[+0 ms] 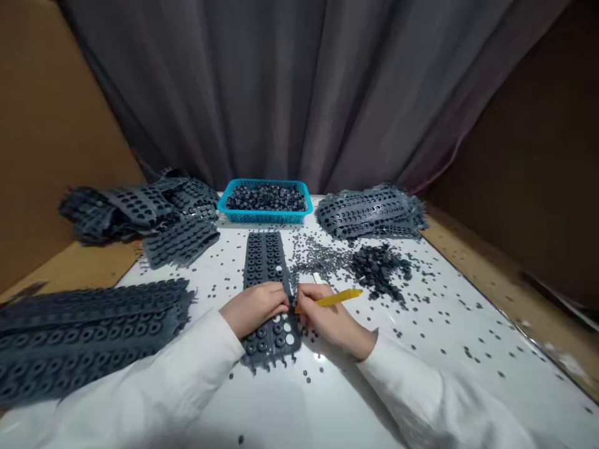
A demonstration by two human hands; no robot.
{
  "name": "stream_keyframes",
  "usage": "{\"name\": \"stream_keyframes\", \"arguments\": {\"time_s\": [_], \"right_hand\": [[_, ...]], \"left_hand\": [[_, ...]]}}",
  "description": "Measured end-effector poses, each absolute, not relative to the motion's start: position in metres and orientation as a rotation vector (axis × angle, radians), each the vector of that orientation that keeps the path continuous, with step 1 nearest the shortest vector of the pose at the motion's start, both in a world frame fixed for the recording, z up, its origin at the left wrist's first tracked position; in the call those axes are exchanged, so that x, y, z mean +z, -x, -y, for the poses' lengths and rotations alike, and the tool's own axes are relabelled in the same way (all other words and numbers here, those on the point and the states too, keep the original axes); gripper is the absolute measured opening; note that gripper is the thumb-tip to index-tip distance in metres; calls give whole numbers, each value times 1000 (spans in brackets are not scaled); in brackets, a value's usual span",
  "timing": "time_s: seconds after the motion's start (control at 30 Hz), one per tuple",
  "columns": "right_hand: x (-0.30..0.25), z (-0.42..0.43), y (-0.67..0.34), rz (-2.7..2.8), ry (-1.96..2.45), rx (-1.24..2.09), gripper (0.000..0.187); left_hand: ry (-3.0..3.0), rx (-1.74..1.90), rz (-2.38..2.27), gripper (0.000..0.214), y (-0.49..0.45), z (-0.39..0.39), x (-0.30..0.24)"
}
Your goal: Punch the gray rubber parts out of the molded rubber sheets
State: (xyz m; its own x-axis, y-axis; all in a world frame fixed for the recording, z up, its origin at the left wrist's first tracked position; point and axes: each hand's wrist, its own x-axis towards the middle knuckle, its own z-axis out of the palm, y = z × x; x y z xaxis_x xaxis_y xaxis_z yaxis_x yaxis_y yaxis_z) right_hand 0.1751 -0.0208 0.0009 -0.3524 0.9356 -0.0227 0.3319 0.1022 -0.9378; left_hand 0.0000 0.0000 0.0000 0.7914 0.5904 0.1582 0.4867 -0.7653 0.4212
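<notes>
A black moulded rubber sheet [264,259] with rows of round raised rings lies lengthwise on the white table in front of me. My left hand [256,307] rests across it, fingers curled together and pressing at its right edge. In my right hand [330,319] is a slim yellow pen-shaped tool [340,297], its back end pointing up to the right. The tool's tip meets the sheet's right edge, close to my left fingertips, which partly hide it. White spots show through several openings [287,327] on the sheet's right side.
A blue basket [266,217] full of small dark pieces stands at the back. Stacked rubber sheets lie at left [88,333], back left [140,209] and back right [372,212]. A heap of black bits [380,268] and scattered dark discs cover the white table [276,411].
</notes>
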Motion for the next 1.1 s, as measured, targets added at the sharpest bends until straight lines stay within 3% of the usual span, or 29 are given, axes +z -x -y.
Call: {"name": "stream_keyframes", "arguments": {"time_s": [0.27,0.57,0.83,1.1], "right_hand": [[3,24,-179,1752,1294,1290,26],[3,24,-179,1788,1297,1257,27],[2,23,-179,1807,1280,1219,28],[0,23,-180,1799,1296,1228,26]], "left_hand": [[-2491,465,-852,13,5,-2,-1],[-2652,194,-926,13,2,1,3],[-2889,51,-917,28,-2,2,-2],[-2576,406,-822,17,4,-2,-4]]}}
